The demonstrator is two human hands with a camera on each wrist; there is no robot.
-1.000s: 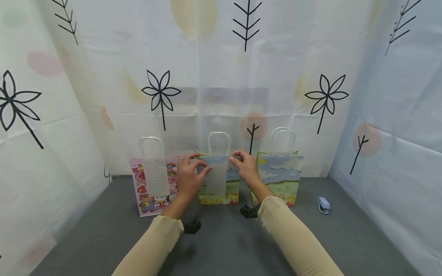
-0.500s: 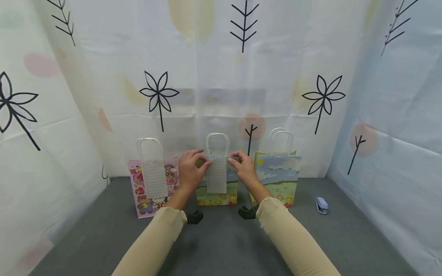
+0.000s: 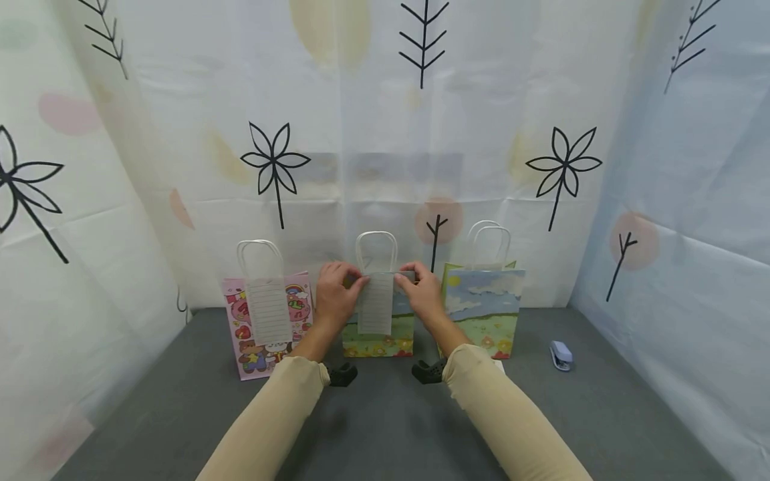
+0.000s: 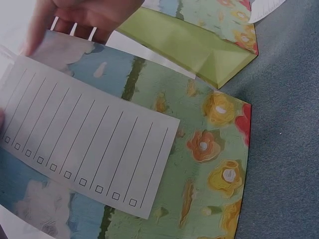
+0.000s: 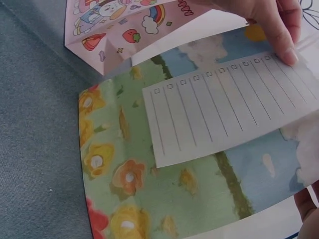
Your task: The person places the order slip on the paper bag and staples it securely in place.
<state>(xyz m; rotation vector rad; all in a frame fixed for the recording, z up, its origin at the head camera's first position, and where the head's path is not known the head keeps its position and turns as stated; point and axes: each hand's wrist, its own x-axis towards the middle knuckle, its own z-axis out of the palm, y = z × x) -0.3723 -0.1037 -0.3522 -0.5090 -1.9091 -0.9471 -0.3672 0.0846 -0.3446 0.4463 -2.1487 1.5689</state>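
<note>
I see left hand (image 3: 337, 294) and right hand (image 3: 424, 294) pinching checklist sheet (image 3: 375, 307) at landscape gift bag's (image 3: 404, 329) top edge, six o'clock. Probably aligning; next likely calls for stapler (image 3: 561, 357), four o'clock.

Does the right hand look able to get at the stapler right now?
Probably yes, if the right hand lets go of the sheet at the middle bag; the stapler sits uncovered on the table.

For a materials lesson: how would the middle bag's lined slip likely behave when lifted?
The lined slip is probably light, looking like one thin sheet. Its lower end would likely flop, as the left hand pinches near its top.
</note>
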